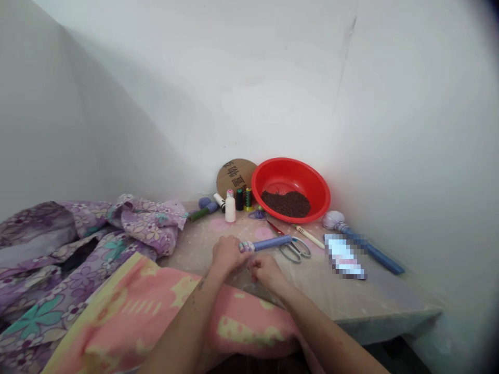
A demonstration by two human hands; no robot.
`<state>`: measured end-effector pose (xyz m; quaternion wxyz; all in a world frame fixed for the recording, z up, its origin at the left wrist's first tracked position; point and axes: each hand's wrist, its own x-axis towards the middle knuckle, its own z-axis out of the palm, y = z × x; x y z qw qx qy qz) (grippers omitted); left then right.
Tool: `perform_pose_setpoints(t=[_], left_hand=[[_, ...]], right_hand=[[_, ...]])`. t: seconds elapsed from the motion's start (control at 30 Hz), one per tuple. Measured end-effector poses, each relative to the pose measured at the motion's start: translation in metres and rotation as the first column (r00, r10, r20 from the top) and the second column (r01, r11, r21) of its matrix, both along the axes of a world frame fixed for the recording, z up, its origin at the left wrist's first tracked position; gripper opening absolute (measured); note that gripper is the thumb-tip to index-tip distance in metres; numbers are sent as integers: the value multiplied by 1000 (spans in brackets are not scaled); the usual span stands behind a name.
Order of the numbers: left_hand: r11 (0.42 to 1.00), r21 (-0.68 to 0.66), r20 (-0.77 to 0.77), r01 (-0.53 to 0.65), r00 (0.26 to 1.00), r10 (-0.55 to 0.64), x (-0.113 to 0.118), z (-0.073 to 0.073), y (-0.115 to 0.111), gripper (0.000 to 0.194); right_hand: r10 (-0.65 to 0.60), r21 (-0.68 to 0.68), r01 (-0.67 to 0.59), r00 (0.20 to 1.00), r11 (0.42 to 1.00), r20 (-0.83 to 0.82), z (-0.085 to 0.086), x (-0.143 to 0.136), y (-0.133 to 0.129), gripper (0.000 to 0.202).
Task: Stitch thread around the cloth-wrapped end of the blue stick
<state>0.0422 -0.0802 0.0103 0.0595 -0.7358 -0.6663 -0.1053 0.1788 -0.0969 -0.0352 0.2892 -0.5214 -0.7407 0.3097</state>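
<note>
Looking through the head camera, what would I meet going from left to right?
Purple floral cloth, green stick, left hand, right hand, slim cream tool, white-topped blue stick.

Both forearms (189, 318) reach forward, right fingers (256, 264) curled inward.

Table (323, 291), red basin (288, 179), scissors (297, 251), spools (230, 210), floral cloth (148, 218)

Behind the table (351, 298), a white wall (218, 78) rises (a thin dark streak (353, 25) marks it high up); left of the table, a greyer wall (33, 98) meets it at a shadowed corner (80, 88).
</note>
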Motion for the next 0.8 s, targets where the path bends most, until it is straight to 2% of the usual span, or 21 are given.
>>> perform_pose_setpoints(t=[0.1,0.17,0.23,0.3,0.37,0.47,0.57,0.8], left_hand=[[1000,10,-6,-23,1000,23,1,-2,0,52],[1000,14,-11,-10,1000,11,1,-2,-1,50],[1000,14,-13,3,1000,-2,1,-1,-2,48],[1000,6,-18,5,1000,-5,1,-1,-3,47],[1000,8,-24,7,1000,-7,1,-2,-3,45],[1000,28,-26,9,1000,-9,2,-3,-4,39],[999,35,-21,-8,1000,9,4,-5,-4,33],[999,18,8,-27,1000,27,5,-6,-4,31]], right_hand=[[-2,155,-38,968,987,251,11,6,-9,17],[-77,274,-22,934,961,348,24,10,-13,19],[-195,397,44,916,917,350,36,13,-10,24],[-258,465,84,910,881,325,45,13,-1,26],[-250,448,80,909,890,333,50,9,12,25],[-201,332,72,906,941,373,50,-1,30,22],[-186,258,79,886,963,424,53,-11,40,23],[-87,199,-77,708,977,701,76,-25,46,26]])
